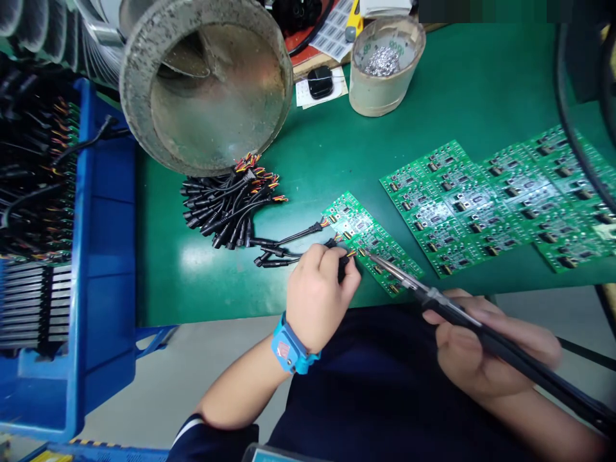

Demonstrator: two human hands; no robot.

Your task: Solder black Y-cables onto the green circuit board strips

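Observation:
My left hand (320,292), with a blue wrist strap (291,350), is closed on a black cable connector (342,263) and holds its coloured wire ends against a green circuit board panel (373,242) near the table's front edge. My right hand (481,346) grips a black soldering iron (505,350). The iron's metal tip (373,256) touches the board right beside the wire ends. Two other black cables (289,247) lie attached to the same panel's left edge.
A bundle of black cables with stripped ends (228,202) lies left of the board. More green panels (500,192) spread to the right. A metal fume hood (205,80) hangs over the back. A blue bin (101,256) with finished boards stands left; a paper cup (387,64) behind.

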